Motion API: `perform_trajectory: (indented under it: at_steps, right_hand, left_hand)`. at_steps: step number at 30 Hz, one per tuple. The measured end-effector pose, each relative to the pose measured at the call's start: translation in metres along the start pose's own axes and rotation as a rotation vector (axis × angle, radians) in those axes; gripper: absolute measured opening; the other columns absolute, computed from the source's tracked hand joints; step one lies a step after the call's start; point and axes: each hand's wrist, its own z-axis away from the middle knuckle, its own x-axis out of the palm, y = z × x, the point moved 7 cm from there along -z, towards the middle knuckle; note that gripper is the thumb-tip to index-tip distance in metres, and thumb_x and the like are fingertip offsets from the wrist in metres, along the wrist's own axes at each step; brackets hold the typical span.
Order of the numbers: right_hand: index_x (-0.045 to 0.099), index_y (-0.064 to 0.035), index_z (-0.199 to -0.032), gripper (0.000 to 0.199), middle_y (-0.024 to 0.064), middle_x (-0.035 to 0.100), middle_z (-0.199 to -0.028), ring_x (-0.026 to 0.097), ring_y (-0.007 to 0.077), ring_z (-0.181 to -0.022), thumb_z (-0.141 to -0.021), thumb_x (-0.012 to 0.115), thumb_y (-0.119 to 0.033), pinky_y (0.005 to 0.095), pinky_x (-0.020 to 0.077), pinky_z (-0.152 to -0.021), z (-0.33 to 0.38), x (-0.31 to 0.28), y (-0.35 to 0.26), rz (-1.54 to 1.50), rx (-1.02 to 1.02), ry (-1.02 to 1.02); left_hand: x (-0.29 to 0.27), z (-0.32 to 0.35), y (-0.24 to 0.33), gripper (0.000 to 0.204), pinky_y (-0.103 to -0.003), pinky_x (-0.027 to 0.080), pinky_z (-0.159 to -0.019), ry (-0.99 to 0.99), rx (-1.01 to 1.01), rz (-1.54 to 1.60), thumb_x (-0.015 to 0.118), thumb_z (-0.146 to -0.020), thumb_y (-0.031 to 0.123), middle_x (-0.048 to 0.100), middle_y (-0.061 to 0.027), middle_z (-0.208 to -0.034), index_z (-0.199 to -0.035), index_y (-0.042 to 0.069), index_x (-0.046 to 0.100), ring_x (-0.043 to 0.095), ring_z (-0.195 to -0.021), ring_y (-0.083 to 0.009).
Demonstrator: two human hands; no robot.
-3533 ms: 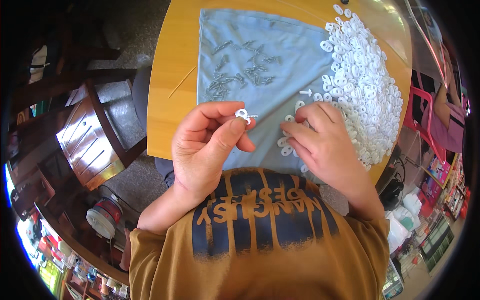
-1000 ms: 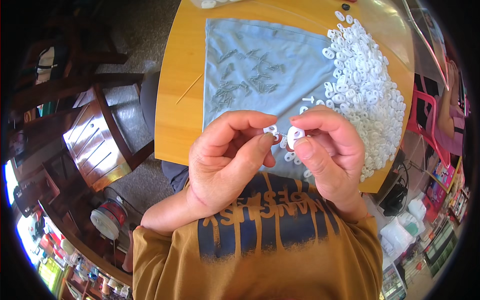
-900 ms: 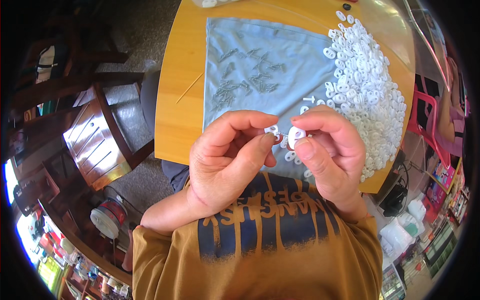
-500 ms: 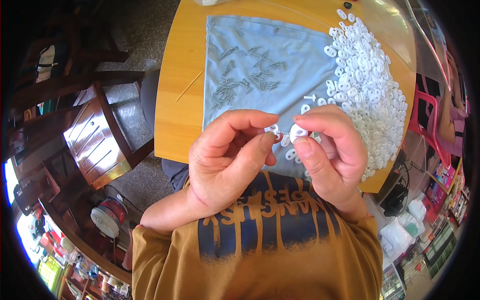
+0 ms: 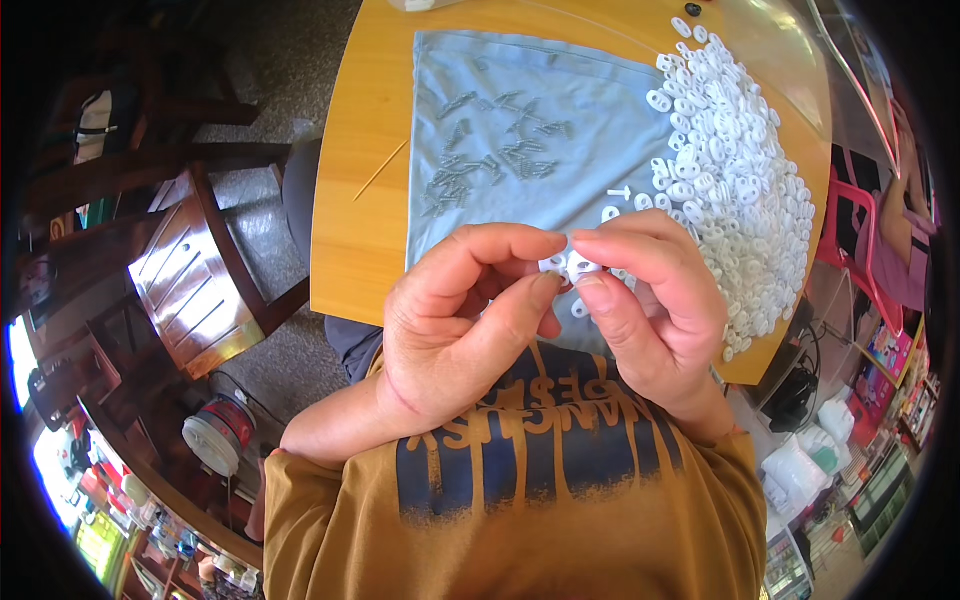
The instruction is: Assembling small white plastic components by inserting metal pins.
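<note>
Both your left hand (image 5: 470, 320) and right hand (image 5: 650, 300) pinch one small white plastic piece (image 5: 572, 266) above the table's (image 5: 360, 200) near edge (grey cloth (image 5: 530, 140) beneath); a white pile (image 5: 740, 180) crowds its right edge.

We see a round wooden table (image 5: 360, 200) on a grey speckled floor (image 5: 270, 80), dark wooden chairs (image 5: 190, 270) at left, a pink plastic chair (image 5: 850, 230) at right, cluttered shelves (image 5: 880, 420) along the right edge, bright daylight lower left.

white piece (image 5: 572, 265) half-hidden by fingertips (image 5: 545, 290)
</note>
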Motion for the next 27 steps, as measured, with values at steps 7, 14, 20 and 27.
perform_trajectory:
  at_steps: [7, 14, 20, 27]
  right_hand:
    - [0.062, 0.0005, -0.103, 0.022, 0.0096, 0.062, -0.085, 0.058, 0.0175, -0.072, -0.081, 0.061, 0.0, 0.0256, 0.0464, -0.062, 0.0008, -0.0012, 0.0038, -0.02, 0.079, -0.014]
    - [0.062, 0.0002, -0.104, 0.022, 0.0093, 0.061, -0.085, 0.057, 0.0174, -0.072, -0.082, 0.06, -0.001, 0.0254, 0.0462, -0.063, 0.0016, -0.0013, 0.0072, -0.05, 0.074, 0.0]
    - [0.062, -0.0001, -0.106, 0.023, 0.0095, 0.061, -0.086, 0.057, 0.0171, -0.073, -0.082, 0.06, -0.001, 0.0253, 0.0462, -0.063, -0.001, -0.0017, 0.0043, -0.001, 0.037, -0.039]
    - [0.058, -0.0002, -0.115, 0.033, 0.0103, 0.059, -0.09, 0.057, 0.0168, -0.074, -0.082, 0.059, 0.002, 0.0254, 0.0466, -0.063, -0.0014, 0.0029, 0.0002, -0.008, -0.075, -0.11]
  left_hand:
    - [0.0012, 0.0013, -0.0035, 0.025, -0.018, 0.049, -0.064, -0.008, -0.043, 0.048, 0.052, -0.087, -0.006, 0.061, -0.0058, -0.092, -0.112, -0.002, 0.052, 0.059, -0.074, -0.0073]
    - [0.0015, -0.0001, -0.0054, 0.025, -0.019, 0.049, -0.066, -0.061, -0.038, 0.057, 0.052, -0.087, -0.005, 0.061, -0.0067, -0.093, -0.112, -0.002, 0.052, 0.06, -0.075, -0.0081]
    - [-0.0002, -0.0007, -0.007, 0.025, -0.019, 0.049, -0.065, -0.056, -0.049, 0.085, 0.052, -0.087, -0.004, 0.061, -0.006, -0.092, -0.112, -0.001, 0.052, 0.059, -0.074, -0.008]
    - [-0.0002, -0.0004, -0.0105, 0.024, -0.019, 0.049, -0.064, -0.04, -0.081, 0.143, 0.052, -0.087, -0.004, 0.061, -0.0064, -0.091, -0.111, -0.001, 0.051, 0.059, -0.072, -0.008]
